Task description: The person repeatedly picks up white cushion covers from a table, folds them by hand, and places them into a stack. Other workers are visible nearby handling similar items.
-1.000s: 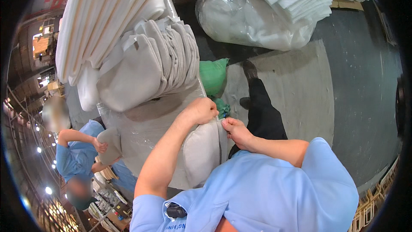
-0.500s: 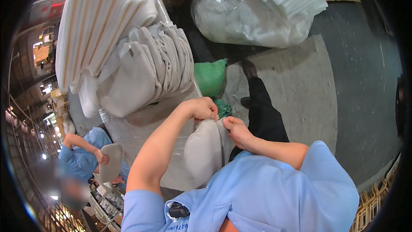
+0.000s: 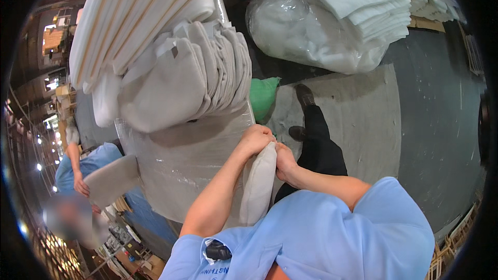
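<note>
A pale grey-white cushion (image 3: 258,185) stands edge-on between my forearms, its near end against my shirt. At its far end my left hand (image 3: 258,139) is closed on the left side of the fabric. My right hand (image 3: 285,162) grips the same end from the right, fingers curled and partly hidden behind the cushion. The two hands almost meet there. Past them, on the plastic-covered table (image 3: 179,163), several grey cushion covers (image 3: 171,80) are stacked on edge.
White foam pads (image 3: 140,15) stand behind the covers. A green sack (image 3: 263,97) lies beside the table. At the far right is a clear plastic bag (image 3: 311,36) under white sheets (image 3: 363,0). Another person in blue (image 3: 96,158) holds a grey cushion (image 3: 111,179) at left.
The cushion has turned from showing its broad face to standing edge-on. My hands have drawn closer together at its far end. The other person's cushion has tilted flatter.
</note>
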Demonstrator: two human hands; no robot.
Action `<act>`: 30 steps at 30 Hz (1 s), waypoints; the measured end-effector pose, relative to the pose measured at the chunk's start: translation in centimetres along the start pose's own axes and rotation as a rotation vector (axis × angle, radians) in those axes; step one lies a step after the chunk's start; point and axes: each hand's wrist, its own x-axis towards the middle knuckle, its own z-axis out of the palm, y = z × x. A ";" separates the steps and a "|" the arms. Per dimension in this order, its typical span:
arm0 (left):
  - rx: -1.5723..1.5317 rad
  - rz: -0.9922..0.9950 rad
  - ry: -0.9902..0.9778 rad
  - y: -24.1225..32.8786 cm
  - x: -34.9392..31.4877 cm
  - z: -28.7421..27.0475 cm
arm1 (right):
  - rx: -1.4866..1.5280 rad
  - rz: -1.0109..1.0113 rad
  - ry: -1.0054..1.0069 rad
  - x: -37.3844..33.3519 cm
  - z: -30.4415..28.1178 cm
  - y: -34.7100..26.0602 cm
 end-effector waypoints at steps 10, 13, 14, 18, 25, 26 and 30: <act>0.198 -0.046 -0.121 0.9 -2.4 1.8 | -0.043 0.137 0.155 -5.5 0.8 0.5; 0.009 -0.099 -0.103 -0.2 -1.8 2.1 | -0.184 0.067 0.103 -4.6 -0.5 0.2; -0.058 -0.133 -0.109 -0.5 -1.8 2.4 | -0.209 0.030 0.084 -4.2 -1.1 0.3; -0.096 -0.061 -0.053 -2.2 -0.9 3.2 | -0.101 -0.066 0.033 -3.1 -1.3 0.9; 0.145 0.087 0.128 -1.3 -1.1 3.8 | -0.081 -0.151 -0.083 0.6 -5.3 3.3; 0.104 0.098 0.097 -1.1 -1.5 4.7 | 0.094 -0.021 -0.062 0.0 -5.7 3.5; -0.078 0.029 -0.002 -0.5 -2.2 8.3 | 0.189 0.168 -0.040 -3.5 -8.1 3.1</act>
